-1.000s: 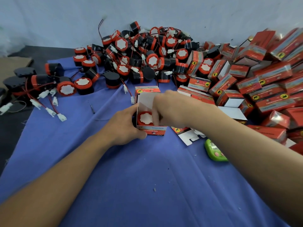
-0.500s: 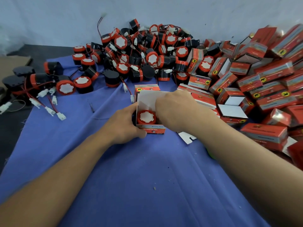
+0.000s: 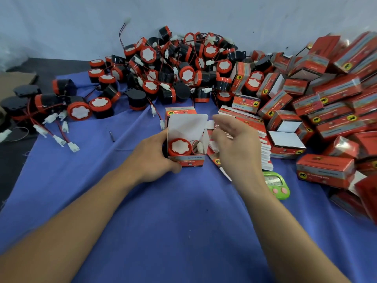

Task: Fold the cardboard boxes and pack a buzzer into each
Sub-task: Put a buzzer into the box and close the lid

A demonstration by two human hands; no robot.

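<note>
**Editor:** Where is the box?

**Photographer:** An open red cardboard box (image 3: 187,161) stands upright at the centre of a blue cloth (image 3: 183,221) spread over the desk (image 3: 12,172). Its white top flap (image 3: 188,124) is raised. A red-capped buzzer (image 3: 180,147) sits inside at the left, with its white connector (image 3: 200,147) tucked in beside it on the right.

**Editor:** And the hands?

**Photographer:** The left hand (image 3: 155,160) grips the box from its left side, thumb pressed on the lower front face. The right hand (image 3: 234,144) hovers just beside the box's right edge, fingers loosely spread and holding nothing. Whether it touches the side flap, I cannot tell.

**Editor:** What surrounds them?

**Photographer:** Behind the right hand lies a stack of flat, unfolded boxes (image 3: 265,152). Farther back, a heap of loose buzzers (image 3: 179,68) with red wires rises against the pale wall (image 3: 61,27). A pile of red boxes (image 3: 326,103) fills the right side. A green timer (image 3: 275,184) rests on the cloth near the right forearm.
</note>
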